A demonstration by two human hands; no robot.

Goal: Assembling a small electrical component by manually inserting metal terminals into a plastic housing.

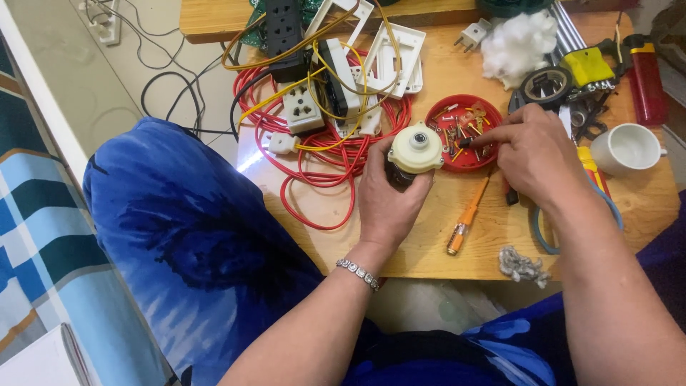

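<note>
Left hand (386, 198): gripping a small motor (412, 156) upright above the wooden table (493, 236), fingers wrapping its dark body, cream round cap facing up.
Right hand (537, 154): reaching over the red dish (464, 133), thumb and forefinger pinching narrowly on a small dark piece at the dish; what the piece is, cannot tell.
Motor position: sitting just left of the red dish, beside the coil of red wire (325, 154).
Red dish contents: holding mixed screws and small metal parts.
Near the right hand: an orange-handled screwdriver (468, 216) is lying on the table below the dish; a white cup (627, 148) is standing to the right.
Far side of table: white sockets and yellow wire (314, 93) are lying tangled; a roll of black tape (546, 86) is resting by a white wad (518, 39).
</note>
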